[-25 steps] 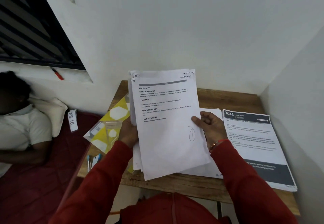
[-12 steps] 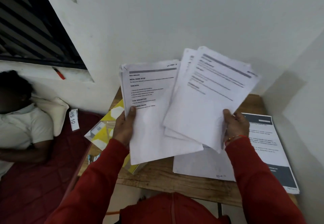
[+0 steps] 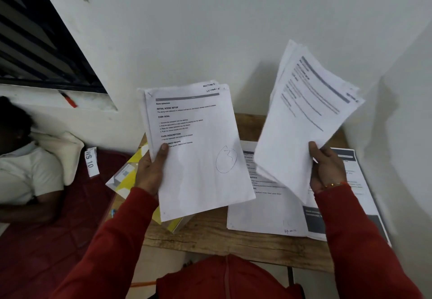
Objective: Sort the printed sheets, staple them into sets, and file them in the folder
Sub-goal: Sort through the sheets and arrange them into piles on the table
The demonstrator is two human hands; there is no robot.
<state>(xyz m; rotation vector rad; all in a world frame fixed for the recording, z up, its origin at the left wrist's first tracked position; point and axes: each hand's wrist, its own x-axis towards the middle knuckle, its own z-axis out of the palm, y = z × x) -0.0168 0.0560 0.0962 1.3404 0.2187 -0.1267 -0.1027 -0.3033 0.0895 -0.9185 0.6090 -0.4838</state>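
1. The left hand (image 3: pixel 149 172) gripped a stack of printed sheets (image 3: pixel 196 149) by its left edge, thumb on the front page, and held it upright above the worktop (image 3: pixel 210 235). The top page carried the headings "Initial scene setup" and "Task goal", handwritten section marks at its upper right corner, and a pen-circled number low on the page.
2. The right hand (image 3: pixel 327 170) pinched a second bundle of sheets (image 3: pixel 306 116) at its lower right corner. It tilted to the right of the first stack, well apart from it at the top and close at the bottom, its print blurred.
3. Below both bundles, loose printed pages (image 3: pixel 264 212) lay flat on the worktop, overlapped on the right by a page with dark header bands (image 3: pixel 364 205) reaching the worktop's right edge.
4. A yellow-and-white folder (image 3: pixel 126 177) lay under the left stack, overhanging the worktop's left edge.
5. White walls (image 3: pixel 233 29) closed the worktop behind and to the right; bare wood showed along its near edge.
6. Left of the worktop, a person (image 3: pixel 23 170) lay on a red bed (image 3: pixel 46 240), beside a "WS 10" tag (image 3: pixel 90 161).
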